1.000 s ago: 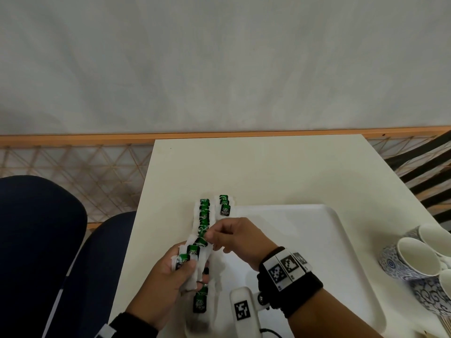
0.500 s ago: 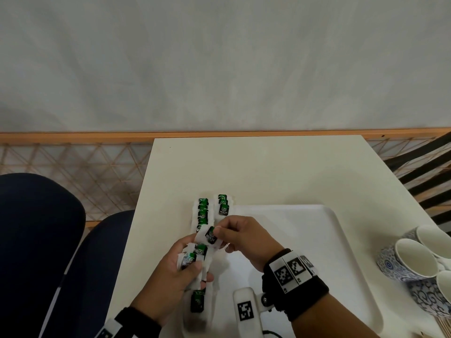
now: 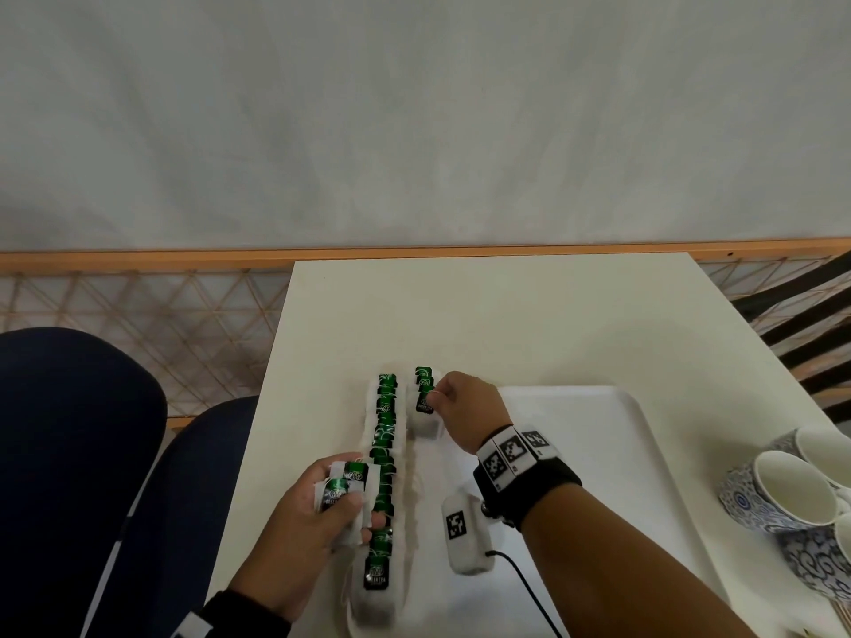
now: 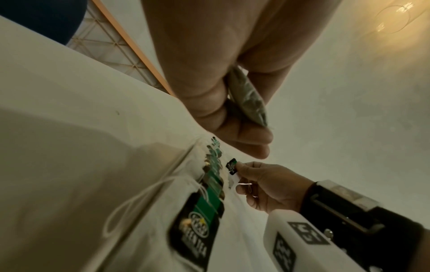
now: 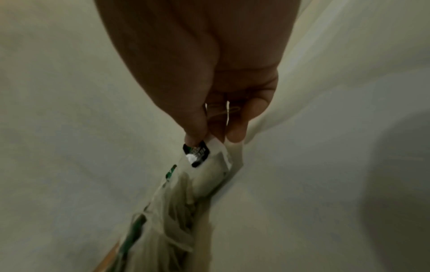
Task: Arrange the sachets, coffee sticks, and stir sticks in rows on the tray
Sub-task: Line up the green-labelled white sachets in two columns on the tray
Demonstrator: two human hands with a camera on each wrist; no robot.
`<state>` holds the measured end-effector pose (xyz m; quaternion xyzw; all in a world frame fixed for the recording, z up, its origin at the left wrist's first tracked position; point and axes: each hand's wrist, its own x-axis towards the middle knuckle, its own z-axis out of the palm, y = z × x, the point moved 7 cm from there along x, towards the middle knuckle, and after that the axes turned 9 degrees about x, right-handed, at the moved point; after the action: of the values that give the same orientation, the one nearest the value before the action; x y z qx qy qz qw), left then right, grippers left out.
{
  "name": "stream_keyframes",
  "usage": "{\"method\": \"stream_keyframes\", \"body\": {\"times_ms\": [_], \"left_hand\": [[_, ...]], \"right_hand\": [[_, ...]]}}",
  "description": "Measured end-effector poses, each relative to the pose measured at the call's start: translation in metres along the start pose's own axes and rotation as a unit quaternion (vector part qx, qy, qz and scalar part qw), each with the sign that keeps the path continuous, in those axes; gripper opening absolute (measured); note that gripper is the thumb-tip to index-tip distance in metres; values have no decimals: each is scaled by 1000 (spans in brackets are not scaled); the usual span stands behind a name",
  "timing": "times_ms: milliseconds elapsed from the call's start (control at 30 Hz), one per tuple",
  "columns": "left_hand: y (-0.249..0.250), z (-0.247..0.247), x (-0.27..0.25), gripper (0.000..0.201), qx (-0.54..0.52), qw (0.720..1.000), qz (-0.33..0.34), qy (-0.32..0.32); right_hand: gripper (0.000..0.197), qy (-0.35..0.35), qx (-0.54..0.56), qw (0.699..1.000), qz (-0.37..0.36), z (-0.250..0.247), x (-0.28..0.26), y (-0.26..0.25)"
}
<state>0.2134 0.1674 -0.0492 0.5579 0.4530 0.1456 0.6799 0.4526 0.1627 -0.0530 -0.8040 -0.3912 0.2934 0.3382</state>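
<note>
A white tray (image 3: pixel 594 458) lies on the cream table (image 3: pixel 506 315). Along its left edge runs a long row of white tea sachets with green and black tags (image 3: pixel 384 453); a short second row (image 3: pixel 422 384) starts beside it at the far end. My right hand (image 3: pixel 465 407) pinches one sachet (image 3: pixel 424 402) by its tag (image 5: pixel 196 152) at the near end of that short row. My left hand (image 3: pixel 317 513) grips a small bunch of sachets (image 3: pixel 347 481) just left of the long row, seen edge-on as a sachet (image 4: pixel 249 97) in the left wrist view.
Blue-patterned white cups (image 3: pixel 792 490) stand at the tray's right side. A white tagged device (image 3: pixel 463 531) with a black cable hangs under my right wrist over the tray. A dark blue chair (image 3: pixel 78 453) sits left of the table. The tray's right half is bare.
My right hand took a sachet from the bunch in my left hand and carried it forward to the short second row. My left hand stayed near the long row.
</note>
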Motion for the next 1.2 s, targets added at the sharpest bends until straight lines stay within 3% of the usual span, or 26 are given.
{"method": "stream_keyframes", "body": {"times_ms": [167,267,367,500,633,700,800,867,900,967,1067,1200], "left_hand": [[-3,-2,1,32,-2,1000,-6,2],[-6,-2,2,32,-5,1000,-12,2],[-5,-1,1,32,-14,1000,-14,-7],[0,6,0,34,-46,998,-20,-24],[9,9,-2,42,-36,999,-7,-33],[11,8,-2,44,-21,999,5,-26],[12,10,-1,46,-4,999,16,-28],[13,14,-1,46,8,999,21,-37],[13,17,-1,46,14,999,22,-42],[13,22,-1,44,16,999,20,-48],[9,22,-1,41,6,999,5,-36],[3,11,0,41,4,1000,-6,-5]], "right_hand": [[14,26,-4,999,47,3,5,4],[24,53,7,996,72,-1,0,7],[29,38,-27,995,89,3,-1,12],[27,1,-63,996,63,10,-5,1],[24,34,9,996,82,1,-12,1],[30,49,12,998,40,-4,-21,-10],[51,-84,59,994,-30,10,-46,-34],[39,-173,132,976,-29,23,-67,-41],[26,-182,162,969,-36,26,-74,-42],[11,-155,188,968,-54,27,-78,-39],[16,-87,231,968,-35,18,-70,-26],[18,0,130,991,-10,1,-50,0]]}}
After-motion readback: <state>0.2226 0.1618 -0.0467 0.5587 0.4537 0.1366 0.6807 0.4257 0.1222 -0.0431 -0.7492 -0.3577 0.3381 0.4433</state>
